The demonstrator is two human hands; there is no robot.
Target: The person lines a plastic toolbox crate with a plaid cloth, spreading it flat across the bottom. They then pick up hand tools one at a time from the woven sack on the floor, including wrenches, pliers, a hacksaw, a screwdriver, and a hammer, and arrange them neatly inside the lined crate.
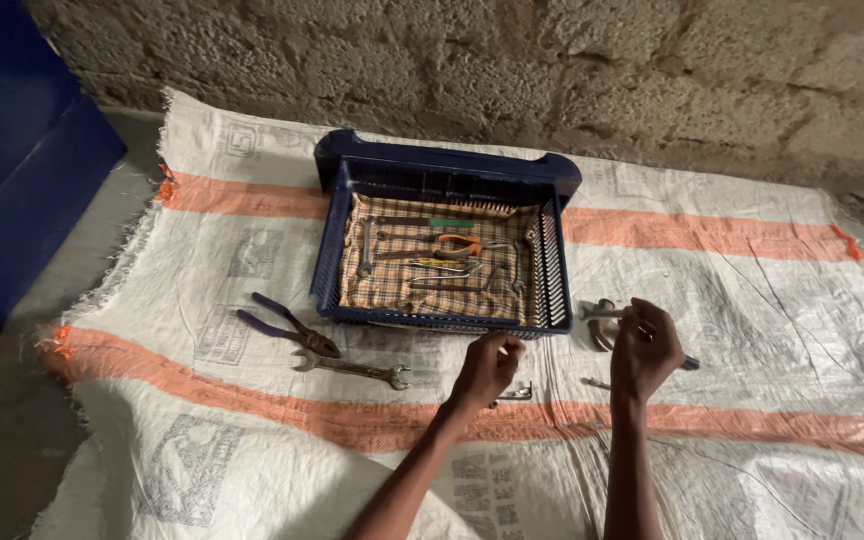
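Gripping a dark-handled tool [687, 363], the right hand [642, 350] is closed beside the blue crate [552, 290]. Left hand [489, 365] is curled, apparently empty, over a small metal piece [518, 393]. Loose grip could drop the tool onto nearby parts.

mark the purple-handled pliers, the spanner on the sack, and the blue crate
purple-handled pliers [287, 325], head view, on the pivot where the handles meet.
spanner [352, 369], head view, middle of its shaft.
blue crate [447, 165], head view, on the far rim.
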